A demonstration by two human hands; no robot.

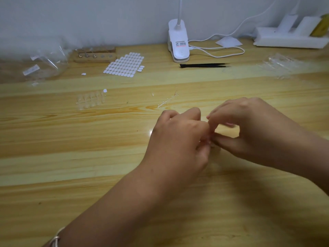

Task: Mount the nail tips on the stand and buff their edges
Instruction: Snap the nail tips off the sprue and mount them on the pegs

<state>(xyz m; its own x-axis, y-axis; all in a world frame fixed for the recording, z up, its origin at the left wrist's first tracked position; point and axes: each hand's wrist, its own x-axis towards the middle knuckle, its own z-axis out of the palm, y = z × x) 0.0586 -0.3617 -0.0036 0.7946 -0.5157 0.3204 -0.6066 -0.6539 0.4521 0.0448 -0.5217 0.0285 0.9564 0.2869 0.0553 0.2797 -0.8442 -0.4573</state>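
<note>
The left hand (pixel 178 139) and the right hand (pixel 252 129) meet just above the middle of the worktop (pixel 89 157). Both have their fingers curled in, and their fingertips are pressed together at one spot. Each grip pinches there on a small pale piece (pixel 212 144). It is mostly hidden between the fingers and too small to make out. The right thumb and forefinger form a loop with bare wood showing through it. A thin pale bracelet (pixel 55 239) circles the left wrist. Just beyond the hands a thin clear stem with short side stubs (pixel 168 100) lies flat on the wood. Farther left, a cluster of clear nail tips (pixel 90 100) lies in rows on the worktop, well apart from the hands, with one loose white tab (pixel 105 90) beside it. Behind that a sheet of white oval tabs (pixel 124 64) lies flat. The wooden stand (pixel 96 55) sits near the wall at the back left, with a few small pegs standing in its holes. Clear plastic bags (pixel 46 63) lie to its left. At the back centre stands a white clip lamp (pixel 179 43), with black tweezers (pixel 204 65) lying just in front of it and a white cable (pixel 222 50) looping to its right. More clear plastic (pixel 281 66) and a white power strip (pixel 290 37) sit at the far right.
</note>
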